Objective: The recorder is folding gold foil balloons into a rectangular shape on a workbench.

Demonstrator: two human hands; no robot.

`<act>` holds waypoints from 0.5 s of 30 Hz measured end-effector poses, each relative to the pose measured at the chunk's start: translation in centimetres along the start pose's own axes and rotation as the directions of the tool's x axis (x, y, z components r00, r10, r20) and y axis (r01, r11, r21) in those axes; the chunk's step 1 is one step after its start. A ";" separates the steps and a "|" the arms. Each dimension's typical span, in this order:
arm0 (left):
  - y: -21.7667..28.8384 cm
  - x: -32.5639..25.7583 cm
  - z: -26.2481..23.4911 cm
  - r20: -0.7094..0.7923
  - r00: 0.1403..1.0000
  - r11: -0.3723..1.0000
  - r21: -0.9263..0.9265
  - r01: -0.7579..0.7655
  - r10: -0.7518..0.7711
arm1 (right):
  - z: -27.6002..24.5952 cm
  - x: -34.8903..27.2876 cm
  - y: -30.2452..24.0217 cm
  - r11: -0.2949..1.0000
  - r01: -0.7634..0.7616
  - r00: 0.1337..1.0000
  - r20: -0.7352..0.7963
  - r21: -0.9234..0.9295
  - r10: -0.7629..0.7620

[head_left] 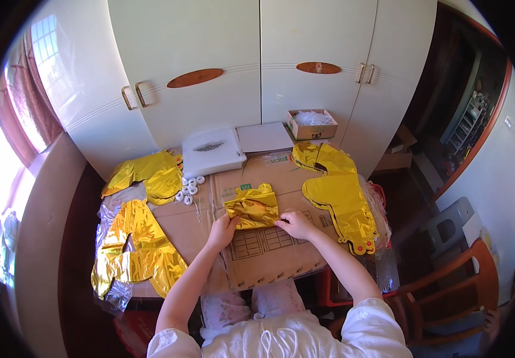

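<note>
A folded gold foil balloon (pixel 251 207) lies on the cardboard at the middle of the table, creased and shiny. My left hand (pixel 224 230) pinches its near left corner between thumb and fingers. At the near right corner, my right hand (pixel 295 225) grips the foil's edge the same way. Flat gold foil balloons (pixel 344 197) are stacked to the right, their outlines curved like a large figure. Another gold foil balloon (pixel 138 247) lies at the near left, and a further gold foil pile (pixel 150 174) sits behind it.
Small white ribbon rolls (pixel 189 190) sit left of centre. Behind them are a stack of white plastic bags (pixel 212 154) and a flat white sheet (pixel 263 137). A small carton (pixel 312 126) holds clear plastic. White cupboards (pixel 305 36) back the table; a wooden chair (pixel 454 292) stands right.
</note>
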State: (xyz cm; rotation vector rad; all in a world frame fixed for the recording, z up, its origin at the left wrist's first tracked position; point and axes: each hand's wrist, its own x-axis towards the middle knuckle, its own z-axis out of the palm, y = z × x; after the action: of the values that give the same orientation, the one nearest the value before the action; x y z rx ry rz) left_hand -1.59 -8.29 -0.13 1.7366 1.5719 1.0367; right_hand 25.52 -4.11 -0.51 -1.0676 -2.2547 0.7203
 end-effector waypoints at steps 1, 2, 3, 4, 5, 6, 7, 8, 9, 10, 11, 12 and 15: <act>0.3 -0.1 0.3 -0.042 0.999 1.000 -0.006 0.013 -0.014 | 0.1 0.0 -0.1 1.000 -0.024 0.999 -0.029 -0.016 0.023; 0.7 -0.2 0.6 -0.084 0.996 1.000 -0.012 0.027 -0.028 | 0.4 0.0 -0.2 0.998 -0.047 0.997 -0.058 -0.032 0.045; 1.0 -0.2 1.0 -0.125 0.991 0.999 -0.018 0.040 -0.042 | 0.6 0.0 -0.3 0.996 -0.071 0.994 -0.088 -0.047 0.067; 1.2 -0.3 1.3 -0.157 0.985 0.998 0.018 0.068 -0.065 | 0.9 0.2 -0.3 0.993 -0.100 0.989 -0.118 -0.064 0.092; 1.5 -0.2 1.6 -0.190 0.978 0.994 0.053 0.097 -0.086 | 1.3 0.3 -0.4 0.988 -0.129 0.982 -0.148 -0.080 0.117; 1.7 -0.2 1.9 -0.222 0.969 0.988 0.087 0.127 -0.105 | 1.6 0.4 -0.4 0.983 -0.159 0.974 -0.179 -0.096 0.141; 1.8 0.0 2.3 -0.261 0.961 0.986 0.111 0.128 -0.095 | 1.9 0.5 -0.7 0.978 -0.178 0.966 -0.210 -0.109 0.153; 1.5 0.3 2.8 -0.299 0.950 0.982 0.135 0.129 -0.084 | 2.2 0.4 -1.0 0.973 -0.197 0.957 -0.241 -0.121 0.164; 1.2 0.5 3.2 -0.336 0.939 0.978 0.159 0.132 -0.072 | 2.6 0.4 -1.2 0.967 -0.217 0.946 -0.273 -0.133 0.175; 0.8 0.9 3.7 -0.360 0.931 0.971 0.196 0.134 -0.056 | 2.8 0.5 -1.4 0.961 -0.233 0.939 -0.292 -0.148 0.182; 0.3 1.2 4.2 -0.384 0.923 0.963 0.233 0.138 -0.039 | 3.0 0.5 -1.6 0.955 -0.248 0.931 -0.312 -0.163 0.189; -0.1 1.4 4.6 -0.406 0.913 0.952 0.269 0.143 -0.022 | 3.2 0.6 -1.9 0.948 -0.264 0.923 -0.331 -0.177 0.195; -0.1 1.9 5.4 -0.400 0.916 0.890 0.411 0.198 -0.019 | 4.0 0.6 -1.6 0.911 -0.305 0.896 -0.409 -0.277 0.176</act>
State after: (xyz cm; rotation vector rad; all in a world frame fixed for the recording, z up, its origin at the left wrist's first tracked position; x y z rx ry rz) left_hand 2.92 -5.90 -2.76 1.7679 2.2840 1.0688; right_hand 21.73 -5.45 -2.18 -1.5299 -1.9632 0.1915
